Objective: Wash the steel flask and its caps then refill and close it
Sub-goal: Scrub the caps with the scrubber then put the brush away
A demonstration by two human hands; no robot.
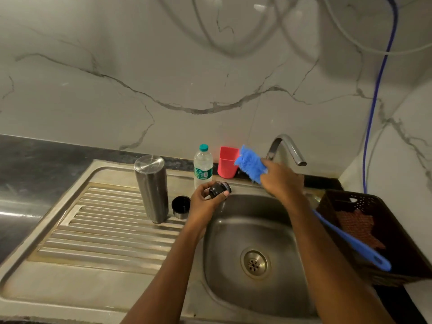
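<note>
The steel flask (151, 188) stands upside down on the ribbed drainboard, left of the basin. Beside its base a steel outer cap (180, 206) rests with its dark inside facing up. My left hand (205, 202) is closed around the black inner stopper cap (218, 190) above the basin's back left corner. My right hand (281, 181) grips a blue bottle brush (250, 163) near its bristle head, which points up and left toward the stopper cap. The brush's long blue handle (355, 245) runs down to the right behind my forearm.
A steel sink basin (233, 284) with a drain (254, 263) lies below my hands. The tap (286, 148) arches over its back edge. A plastic water bottle (203, 167) and a pink cup (227, 162) stand at the wall. A dark basket (383, 220) sits at the right.
</note>
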